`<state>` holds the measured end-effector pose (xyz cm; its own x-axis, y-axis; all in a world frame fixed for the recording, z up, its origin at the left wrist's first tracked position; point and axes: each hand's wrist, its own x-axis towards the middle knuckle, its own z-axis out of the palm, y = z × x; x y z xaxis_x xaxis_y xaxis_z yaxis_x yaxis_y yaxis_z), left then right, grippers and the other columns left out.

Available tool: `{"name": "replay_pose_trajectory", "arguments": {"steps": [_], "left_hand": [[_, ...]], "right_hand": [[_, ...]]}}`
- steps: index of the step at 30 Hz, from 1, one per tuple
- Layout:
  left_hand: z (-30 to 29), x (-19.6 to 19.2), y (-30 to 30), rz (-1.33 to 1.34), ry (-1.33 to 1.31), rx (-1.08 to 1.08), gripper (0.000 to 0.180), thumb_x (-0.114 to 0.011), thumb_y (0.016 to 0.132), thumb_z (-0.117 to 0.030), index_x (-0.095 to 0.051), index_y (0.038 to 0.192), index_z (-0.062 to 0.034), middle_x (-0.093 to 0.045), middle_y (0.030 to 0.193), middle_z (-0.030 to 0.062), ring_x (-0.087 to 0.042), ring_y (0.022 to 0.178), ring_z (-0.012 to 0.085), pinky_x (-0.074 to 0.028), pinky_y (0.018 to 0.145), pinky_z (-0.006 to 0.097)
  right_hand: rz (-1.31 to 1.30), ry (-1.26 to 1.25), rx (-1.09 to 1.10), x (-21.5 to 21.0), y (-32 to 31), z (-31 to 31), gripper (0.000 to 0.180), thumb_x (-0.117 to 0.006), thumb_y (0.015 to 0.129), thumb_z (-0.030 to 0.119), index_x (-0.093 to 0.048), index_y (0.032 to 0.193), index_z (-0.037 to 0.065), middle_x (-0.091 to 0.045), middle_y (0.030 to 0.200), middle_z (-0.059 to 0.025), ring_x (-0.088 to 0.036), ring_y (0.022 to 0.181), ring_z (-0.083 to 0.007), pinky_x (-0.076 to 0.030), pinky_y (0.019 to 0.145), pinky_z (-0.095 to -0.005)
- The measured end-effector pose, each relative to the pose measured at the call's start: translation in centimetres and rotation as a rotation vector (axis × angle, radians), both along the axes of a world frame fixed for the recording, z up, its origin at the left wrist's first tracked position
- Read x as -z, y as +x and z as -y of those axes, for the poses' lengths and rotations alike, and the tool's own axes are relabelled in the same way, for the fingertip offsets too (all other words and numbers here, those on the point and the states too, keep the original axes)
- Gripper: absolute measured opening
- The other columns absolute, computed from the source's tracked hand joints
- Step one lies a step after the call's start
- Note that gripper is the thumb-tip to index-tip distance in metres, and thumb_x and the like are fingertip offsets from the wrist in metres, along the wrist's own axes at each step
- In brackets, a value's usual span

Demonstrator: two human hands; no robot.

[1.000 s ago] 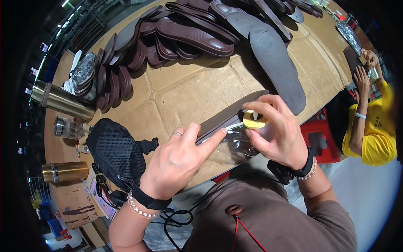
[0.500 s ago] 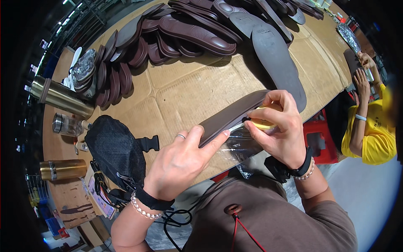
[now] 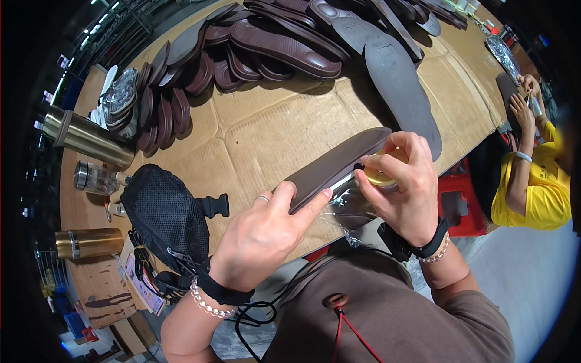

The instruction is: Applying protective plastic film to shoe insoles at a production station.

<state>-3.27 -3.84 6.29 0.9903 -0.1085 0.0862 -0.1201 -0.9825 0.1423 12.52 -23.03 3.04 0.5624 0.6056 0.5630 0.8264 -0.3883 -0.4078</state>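
Brown rubber shoe sole (image 3: 336,166) held tilted above the near edge of the cardboard-covered tabletop (image 3: 266,130), its far end raised. Left hand (image 3: 263,236) clamps the sole's near end between thumb and fingers; right hand (image 3: 402,184) is closed around a small yellow object (image 3: 380,176) pressed against the sole's underside. A clear plastic bag (image 3: 345,209) hangs just below. More soles (image 3: 266,42) lie heaped along the far edge; a black mesh pouch (image 3: 166,215) rests near the left corner.
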Motion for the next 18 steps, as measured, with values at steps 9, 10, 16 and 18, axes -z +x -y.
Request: {"name": "replay_pose_trajectory", "arguments": {"steps": [9, 10, 16, 18], "left_hand": [[0.54, -0.02, -0.04, -0.031, 0.028, -0.031, 0.065, -0.077, 0.081, -0.01, -0.065, 0.143, -0.0262, -0.056, 0.104, 0.0085, -0.068, 0.08, 0.0239, -0.06, 0.065, 0.035], [0.58, -0.05, -0.04, -0.038, 0.033, -0.032, 0.065, -0.077, 0.081, -0.011, -0.065, 0.143, -0.0263, -0.056, 0.104, 0.0084, -0.068, 0.08, 0.0236, -0.06, 0.065, 0.034], [0.68, 0.03, 0.01, -0.028, 0.035, -0.035, 0.065, -0.077, 0.081, -0.011, -0.065, 0.143, -0.0266, -0.055, 0.103, 0.0078, -0.067, 0.079, 0.0226, -0.059, 0.064, 0.033], [0.71, 0.01, 0.02, -0.025, 0.047, -0.035, 0.065, -0.077, 0.081, -0.011, -0.065, 0.143, -0.0265, -0.055, 0.103, 0.0076, -0.067, 0.078, 0.0224, -0.059, 0.064, 0.033]], "right_hand": [[-0.021, -0.037, 0.043, 0.39, -0.39, -0.25, 0.019, -0.085, 0.075, 0.012, -0.075, 0.089, 0.005, -0.058, 0.103, -0.0132, -0.058, 0.096, -0.0308, -0.051, 0.079, -0.0407], [-0.021, -0.037, 0.043, 0.47, -0.39, -0.26, 0.019, -0.085, 0.075, 0.012, -0.075, 0.089, 0.005, -0.058, 0.103, -0.0132, -0.058, 0.096, -0.0308, -0.051, 0.079, -0.0407], [-0.022, -0.036, 0.058, 0.67, -0.35, -0.45, 0.019, -0.085, 0.075, 0.013, -0.074, 0.089, 0.005, -0.058, 0.102, -0.0131, -0.057, 0.095, -0.0311, -0.051, 0.08, -0.0409], [-0.024, -0.042, 0.063, 0.7, -0.36, -0.57, 0.018, -0.084, 0.076, 0.013, -0.074, 0.088, 0.004, -0.058, 0.102, -0.013, -0.057, 0.095, -0.0312, -0.051, 0.08, -0.0408]]}}
